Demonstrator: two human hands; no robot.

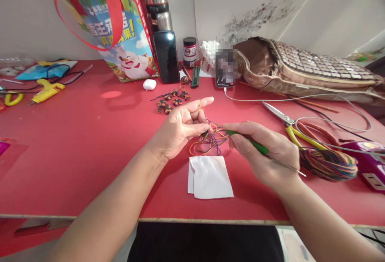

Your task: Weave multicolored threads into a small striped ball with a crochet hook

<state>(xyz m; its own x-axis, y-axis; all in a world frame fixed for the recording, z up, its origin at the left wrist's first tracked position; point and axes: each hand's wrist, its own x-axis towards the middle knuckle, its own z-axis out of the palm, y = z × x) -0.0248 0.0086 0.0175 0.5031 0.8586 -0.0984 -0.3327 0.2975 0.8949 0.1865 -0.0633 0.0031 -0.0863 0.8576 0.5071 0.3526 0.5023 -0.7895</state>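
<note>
My left hand (185, 123) is over the middle of the red table, thumb and fingers pinching a small dark crochet piece (205, 134), most of it hidden. Its index finger points outward with an orange yarn strand looped around it. In my right hand (267, 143) is a crochet hook (259, 146) with a green handle, its tip near the left fingers and its metal shaft pointing back toward the wrist. Loose multicoloured yarn (216, 143) tangles below the fingers. Beyond the left hand lie several small dark, orange-flecked crocheted pieces (177, 102).
Folded white paper (212, 177) lies near the front edge. To the right are scissors (290, 121), a yarn skein (329, 165) and a purple power strip (365, 159). Phones (166, 57), a bag (129, 33) and a sequined cushion (319, 65) line the back. A yellow glue gun (48, 89) sits left.
</note>
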